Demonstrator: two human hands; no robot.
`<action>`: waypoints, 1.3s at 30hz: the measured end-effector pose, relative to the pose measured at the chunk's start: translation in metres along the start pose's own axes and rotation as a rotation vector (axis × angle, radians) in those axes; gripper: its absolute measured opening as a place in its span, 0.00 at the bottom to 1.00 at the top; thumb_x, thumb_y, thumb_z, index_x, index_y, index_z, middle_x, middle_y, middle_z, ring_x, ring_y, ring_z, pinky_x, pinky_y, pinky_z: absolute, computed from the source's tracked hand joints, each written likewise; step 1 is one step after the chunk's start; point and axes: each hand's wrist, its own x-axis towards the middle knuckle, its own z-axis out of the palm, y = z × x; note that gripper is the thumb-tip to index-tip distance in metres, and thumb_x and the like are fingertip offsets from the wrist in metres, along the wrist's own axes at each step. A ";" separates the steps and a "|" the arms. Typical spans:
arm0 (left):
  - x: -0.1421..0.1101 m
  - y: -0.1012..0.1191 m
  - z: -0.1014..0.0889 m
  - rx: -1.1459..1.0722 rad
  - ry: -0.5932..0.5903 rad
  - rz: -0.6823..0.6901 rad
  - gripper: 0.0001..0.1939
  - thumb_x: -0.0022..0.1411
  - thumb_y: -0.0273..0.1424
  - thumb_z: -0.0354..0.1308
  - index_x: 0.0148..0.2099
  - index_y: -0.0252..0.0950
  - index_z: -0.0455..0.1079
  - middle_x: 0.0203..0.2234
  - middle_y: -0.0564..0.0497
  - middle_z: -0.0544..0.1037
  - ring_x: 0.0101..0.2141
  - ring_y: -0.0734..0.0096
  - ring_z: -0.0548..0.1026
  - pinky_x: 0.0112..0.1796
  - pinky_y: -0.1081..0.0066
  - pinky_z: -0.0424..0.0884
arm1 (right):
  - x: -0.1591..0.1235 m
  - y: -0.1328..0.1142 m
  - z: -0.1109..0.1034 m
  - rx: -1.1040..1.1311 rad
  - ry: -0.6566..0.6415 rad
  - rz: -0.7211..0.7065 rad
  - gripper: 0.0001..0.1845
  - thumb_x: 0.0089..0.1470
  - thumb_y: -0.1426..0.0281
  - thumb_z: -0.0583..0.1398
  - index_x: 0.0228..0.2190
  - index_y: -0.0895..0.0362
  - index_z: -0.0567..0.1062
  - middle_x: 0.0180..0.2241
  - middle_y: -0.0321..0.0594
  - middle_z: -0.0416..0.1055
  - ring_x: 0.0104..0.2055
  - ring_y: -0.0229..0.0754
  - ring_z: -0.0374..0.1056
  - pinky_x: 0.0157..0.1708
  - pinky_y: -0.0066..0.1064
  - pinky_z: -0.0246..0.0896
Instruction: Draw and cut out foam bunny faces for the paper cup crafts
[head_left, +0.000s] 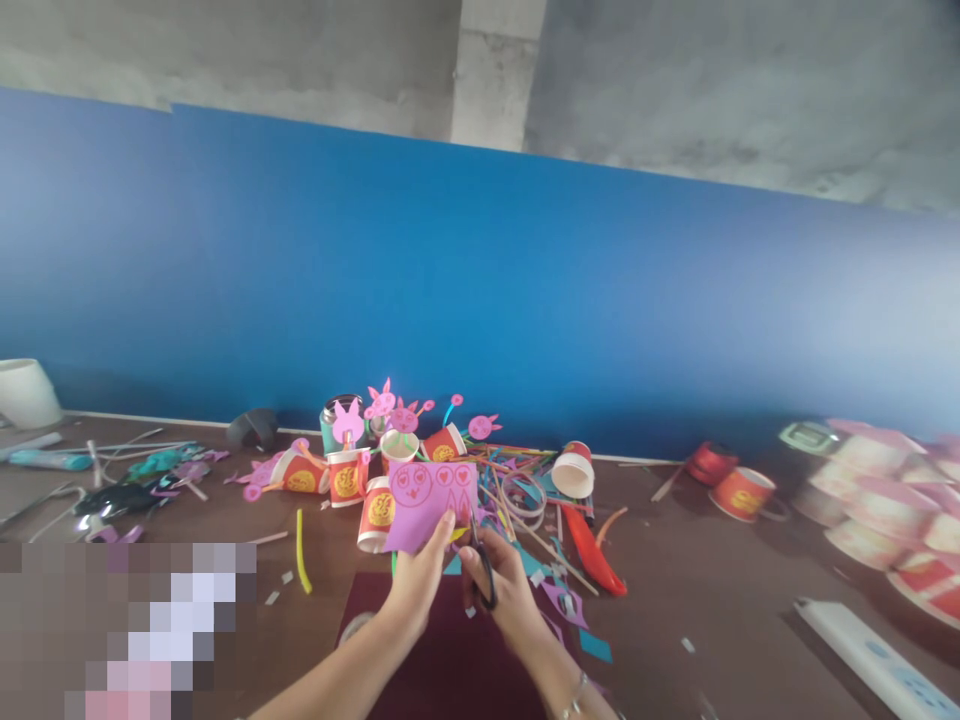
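Pinched in the left hand [420, 580], thumb on top near the lower edge: a pink paper sheet [431, 505] with drawn circles and ear shapes, held up off the table and tilted toward the camera. Closed around the black loops of a pair of scissors [482, 560]: the right hand [504, 590], blades pointing up into the sheet's lower right edge, too small to tell how far apart. Judged as mid-cut around the drawn shapes; calling next for a slow turn of the sheet with the blades kept on the outline. Below both hands, a dark red sheet [450, 660] lying flat on the brown table [712, 600]. Just beyond, a cluster of red paper cups [346, 478], pink bunny cutouts [349, 420] and coloured sticks [517, 500].
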 end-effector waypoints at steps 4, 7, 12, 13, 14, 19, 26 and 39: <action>0.002 0.004 -0.001 0.005 0.001 -0.010 0.16 0.42 0.34 0.71 0.35 0.33 0.76 0.35 0.43 0.81 0.40 0.57 0.78 0.42 0.66 0.72 | 0.000 -0.001 -0.003 -0.026 0.011 0.001 0.23 0.47 0.50 0.63 0.26 0.58 0.67 0.13 0.26 0.59 0.12 0.28 0.54 0.12 0.20 0.49; 0.004 0.006 -0.002 0.038 -0.042 0.018 0.17 0.42 0.37 0.71 0.33 0.32 0.77 0.33 0.42 0.81 0.39 0.55 0.78 0.42 0.64 0.72 | 0.001 -0.004 -0.005 -0.054 -0.020 -0.009 0.23 0.47 0.50 0.63 0.28 0.59 0.69 0.12 0.26 0.59 0.11 0.28 0.54 0.12 0.21 0.48; 0.006 0.012 -0.002 0.016 -0.098 0.076 0.19 0.44 0.41 0.69 0.33 0.31 0.76 0.30 0.43 0.81 0.37 0.56 0.78 0.41 0.65 0.71 | 0.001 -0.005 -0.005 -0.054 -0.045 0.002 0.24 0.48 0.49 0.62 0.31 0.60 0.71 0.13 0.26 0.60 0.11 0.28 0.54 0.12 0.21 0.49; 0.005 0.013 -0.002 0.000 -0.107 0.097 0.19 0.45 0.41 0.68 0.34 0.32 0.76 0.30 0.44 0.81 0.37 0.57 0.78 0.41 0.66 0.71 | 0.001 -0.004 -0.005 -0.043 -0.047 0.008 0.24 0.47 0.50 0.62 0.31 0.59 0.71 0.13 0.26 0.61 0.11 0.28 0.54 0.12 0.20 0.49; 0.004 0.014 -0.001 -0.009 -0.118 0.106 0.18 0.45 0.42 0.68 0.33 0.32 0.76 0.29 0.44 0.81 0.37 0.58 0.78 0.41 0.66 0.71 | 0.001 -0.004 -0.005 -0.029 -0.049 0.014 0.24 0.47 0.50 0.63 0.31 0.59 0.70 0.13 0.26 0.61 0.11 0.28 0.54 0.12 0.21 0.49; 0.000 0.012 0.000 -0.005 -0.216 0.044 0.20 0.43 0.45 0.68 0.29 0.31 0.75 0.24 0.47 0.79 0.31 0.60 0.77 0.37 0.67 0.71 | -0.001 -0.005 -0.003 -0.002 -0.016 -0.004 0.23 0.48 0.50 0.62 0.29 0.58 0.68 0.14 0.28 0.63 0.13 0.30 0.58 0.12 0.20 0.47; 0.006 0.005 -0.003 0.024 -0.208 0.082 0.19 0.45 0.44 0.67 0.31 0.32 0.75 0.27 0.47 0.80 0.33 0.60 0.76 0.37 0.68 0.70 | -0.001 -0.010 -0.002 -0.050 0.013 -0.022 0.24 0.46 0.49 0.63 0.27 0.58 0.68 0.13 0.26 0.58 0.12 0.29 0.52 0.13 0.22 0.50; 0.010 0.006 -0.006 0.041 -0.105 0.087 0.18 0.44 0.44 0.67 0.28 0.32 0.74 0.23 0.49 0.78 0.29 0.64 0.75 0.33 0.70 0.68 | 0.003 -0.007 -0.011 -0.020 -0.067 -0.012 0.21 0.48 0.52 0.63 0.30 0.59 0.71 0.14 0.26 0.57 0.12 0.27 0.51 0.12 0.20 0.46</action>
